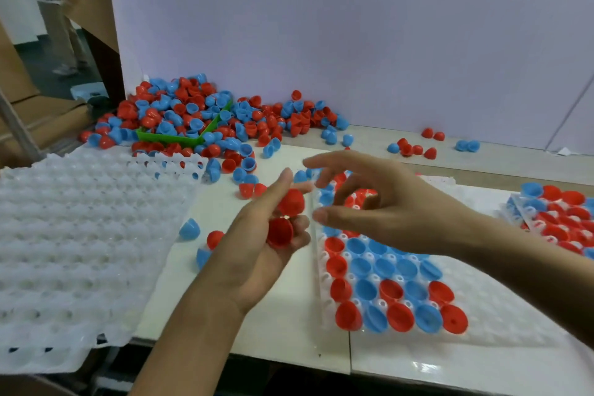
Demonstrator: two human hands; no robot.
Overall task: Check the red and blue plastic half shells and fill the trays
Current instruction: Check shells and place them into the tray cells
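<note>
Two red half shells [285, 215] sit cupped in the curled fingers of the left hand [257, 254], apparently kept ready for checking, just left of the tray being filled [501, 309]. The right hand [379, 209] hovers over that tray, fingers spread and holding nothing. Red and blue shells fill its near-left pockets; the rest show bare. An empty stack of trays [80, 251] lies left, and the loose pile [205, 119] spills over a green bin [167, 137] at the back of the desk [283, 325].
</note>
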